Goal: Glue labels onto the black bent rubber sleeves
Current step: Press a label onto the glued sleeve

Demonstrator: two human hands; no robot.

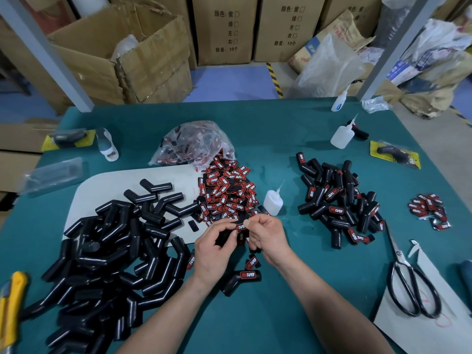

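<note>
- The left hand (213,251) gripped a sleeve (224,237).
- The right hand (268,238) pinched a label (240,227) onto it.
- The label could stick crooked if fingers slipped.

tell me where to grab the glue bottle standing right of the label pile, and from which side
Grip the glue bottle around its squat white body, not the thin nozzle, which tapers up and leans right. It stands upright, so come in level from the near right with the right hand, where bare green mat lies. The label pile crowds its left side.
</note>
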